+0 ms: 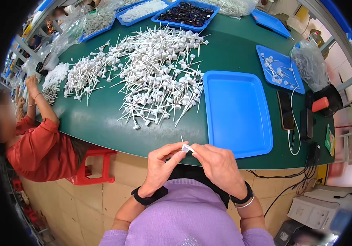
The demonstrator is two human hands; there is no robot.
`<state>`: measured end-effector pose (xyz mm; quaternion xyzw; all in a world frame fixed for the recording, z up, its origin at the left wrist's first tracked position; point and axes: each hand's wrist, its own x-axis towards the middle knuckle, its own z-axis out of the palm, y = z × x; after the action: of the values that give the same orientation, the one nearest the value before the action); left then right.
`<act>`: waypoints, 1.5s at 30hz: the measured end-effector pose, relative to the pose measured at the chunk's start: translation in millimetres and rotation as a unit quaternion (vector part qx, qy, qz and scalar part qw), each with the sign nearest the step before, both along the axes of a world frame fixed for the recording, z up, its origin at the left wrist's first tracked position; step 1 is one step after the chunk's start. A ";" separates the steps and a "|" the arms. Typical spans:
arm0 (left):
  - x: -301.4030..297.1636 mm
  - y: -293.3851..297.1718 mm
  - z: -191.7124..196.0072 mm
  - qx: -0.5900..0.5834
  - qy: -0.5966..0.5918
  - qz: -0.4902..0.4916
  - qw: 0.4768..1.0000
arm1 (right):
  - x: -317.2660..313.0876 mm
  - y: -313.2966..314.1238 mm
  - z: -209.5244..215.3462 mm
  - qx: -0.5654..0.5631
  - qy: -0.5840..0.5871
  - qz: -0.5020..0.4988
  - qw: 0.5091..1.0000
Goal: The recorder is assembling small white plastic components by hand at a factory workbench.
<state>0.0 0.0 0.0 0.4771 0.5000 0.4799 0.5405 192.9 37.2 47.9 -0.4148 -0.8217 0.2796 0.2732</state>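
Note:
Just over the table's near edge, my left hand (159,164) and my right hand (217,165) meet with fingers pinched. Between their fingertips is a small white plastic pump head (186,148); a thin white tube (181,138) points up beside it. The left fingers grip one side, the right thumb and fingertips the other. Part of the piece is hidden by the fingers. Ahead of my hands lies a large heap of similar white pump heads with thin tubes (155,82). A blue tray (238,115) with nothing in it stands just beyond my right hand.
A smaller blue tray (280,67) at right holds several pump heads. Near it lie a charging phone (285,110), its white cable and a black cup (327,98). Trays of dark caps (186,14) and white parts (143,11) line the back. At left sits a co-worker in red (40,149).

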 end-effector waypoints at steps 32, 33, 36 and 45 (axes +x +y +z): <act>21.8 -2.1 -13.4 -0.002 -0.151 0.097 0.984 | -5.3 -5.0 4.0 -0.076 0.038 -0.020 0.996; 21.2 -1.7 -12.6 -0.006 -0.155 0.098 0.983 | -6.2 -7.1 4.0 -0.061 0.029 -0.026 0.997; 19.8 -1.4 -9.5 -0.013 -0.166 0.101 0.981 | -9.1 -12.2 2.9 -0.021 0.002 -0.043 0.999; 22.2 -0.8 -10.3 -0.005 -0.172 0.124 0.977 | -18.1 -18.2 -2.9 0.027 -0.056 -0.072 0.995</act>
<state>22.2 -0.8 -10.3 0.3192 0.4573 0.6153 0.5572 174.8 19.0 45.0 -0.4806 -0.8107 0.2136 0.2573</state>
